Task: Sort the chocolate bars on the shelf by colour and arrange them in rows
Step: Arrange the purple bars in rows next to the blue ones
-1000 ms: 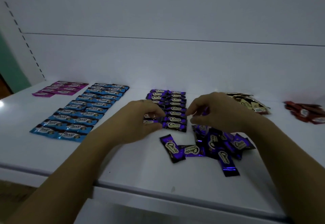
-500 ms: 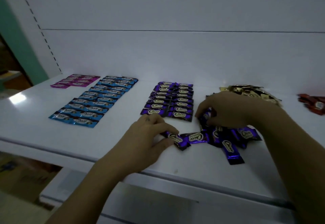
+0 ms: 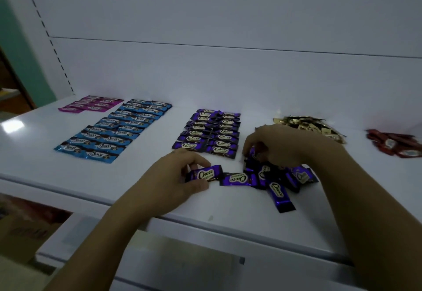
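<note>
Five colour groups on the white shelf. Far left, pink bars in two short columns; next, blue bars in two long columns; mid-shelf, purple rows, two columns, roughly seven deep. At right, one gold heap and one red heap. Pinched between thumb and curled fingers of the left hand: one purple bar, just before the purple rows. Curled down onto the loose purple heap, at least five bars: right hand, grip hidden, cannot tell.
</note>
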`<control>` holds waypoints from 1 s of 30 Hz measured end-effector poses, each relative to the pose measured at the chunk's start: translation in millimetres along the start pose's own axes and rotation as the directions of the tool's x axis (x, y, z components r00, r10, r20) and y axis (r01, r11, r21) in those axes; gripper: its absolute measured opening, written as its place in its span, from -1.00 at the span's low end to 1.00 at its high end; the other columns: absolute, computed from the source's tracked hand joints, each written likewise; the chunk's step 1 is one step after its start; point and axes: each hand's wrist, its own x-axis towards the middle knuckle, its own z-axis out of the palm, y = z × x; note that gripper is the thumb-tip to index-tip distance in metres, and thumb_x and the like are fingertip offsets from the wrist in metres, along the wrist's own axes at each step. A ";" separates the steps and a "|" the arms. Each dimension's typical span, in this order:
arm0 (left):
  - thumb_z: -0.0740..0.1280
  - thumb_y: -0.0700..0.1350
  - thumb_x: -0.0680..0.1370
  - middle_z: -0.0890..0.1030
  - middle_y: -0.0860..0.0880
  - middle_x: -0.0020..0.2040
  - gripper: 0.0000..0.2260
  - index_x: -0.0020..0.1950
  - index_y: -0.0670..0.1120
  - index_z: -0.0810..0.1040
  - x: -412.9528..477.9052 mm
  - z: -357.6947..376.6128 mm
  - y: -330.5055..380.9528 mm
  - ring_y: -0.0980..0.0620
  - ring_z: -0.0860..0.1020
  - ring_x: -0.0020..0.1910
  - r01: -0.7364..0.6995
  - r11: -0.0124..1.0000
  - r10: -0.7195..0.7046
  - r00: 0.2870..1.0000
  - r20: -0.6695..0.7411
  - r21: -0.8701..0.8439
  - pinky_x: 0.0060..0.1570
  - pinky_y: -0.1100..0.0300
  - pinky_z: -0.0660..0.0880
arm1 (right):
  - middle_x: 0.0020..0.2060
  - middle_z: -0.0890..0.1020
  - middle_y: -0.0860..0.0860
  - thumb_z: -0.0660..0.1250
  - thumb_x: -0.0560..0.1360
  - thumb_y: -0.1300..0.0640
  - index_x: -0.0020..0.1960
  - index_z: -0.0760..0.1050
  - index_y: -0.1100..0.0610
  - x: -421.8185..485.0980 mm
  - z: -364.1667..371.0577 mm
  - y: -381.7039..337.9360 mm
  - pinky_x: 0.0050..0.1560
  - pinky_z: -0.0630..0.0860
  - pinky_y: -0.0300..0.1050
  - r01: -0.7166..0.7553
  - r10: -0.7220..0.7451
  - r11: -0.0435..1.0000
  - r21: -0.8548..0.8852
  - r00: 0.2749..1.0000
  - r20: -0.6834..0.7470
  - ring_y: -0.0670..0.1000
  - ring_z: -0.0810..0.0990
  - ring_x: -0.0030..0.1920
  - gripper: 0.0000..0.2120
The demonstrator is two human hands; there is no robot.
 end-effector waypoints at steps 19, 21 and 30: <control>0.37 0.07 0.52 0.46 0.17 0.04 -0.71 0.23 0.18 0.56 15.2 -16.2 -16.1 0.18 0.39 0.07 -0.021 0.975 0.033 0.998 -0.052 0.222 0.01 0.28 0.32 | -0.21 0.66 -0.04 0.37 0.53 0.19 0.14 0.59 0.06 6.0 5.3 -16.3 -0.06 0.51 -0.38 0.246 -0.084 0.808 0.535 0.948 -0.308 -0.17 0.61 -0.19 -0.80; 0.35 0.08 0.53 0.46 0.14 0.07 -0.71 0.25 0.19 0.54 16.6 -19.0 -19.5 0.17 0.38 0.09 -0.048 0.970 0.059 0.998 -0.038 0.237 0.00 0.28 0.28 | -0.21 0.66 -0.10 0.39 0.51 0.21 0.08 0.60 0.01 5.8 5.7 -19.4 -0.10 0.49 -0.41 0.240 -0.088 0.814 0.530 0.951 -0.295 -0.24 0.58 -0.22 -0.81; 0.38 0.05 0.51 0.50 0.12 0.23 -0.63 0.32 0.13 0.49 15.5 -20.9 -36.3 0.17 0.38 0.16 -0.075 0.976 0.104 0.985 -0.135 0.204 0.07 0.32 0.26 | -0.51 0.44 0.00 0.35 0.50 0.29 -0.05 0.68 0.02 6.1 6.6 -34.5 -0.40 0.26 -0.38 0.333 -0.176 0.793 0.510 0.927 -0.332 -0.14 0.32 -0.52 -0.79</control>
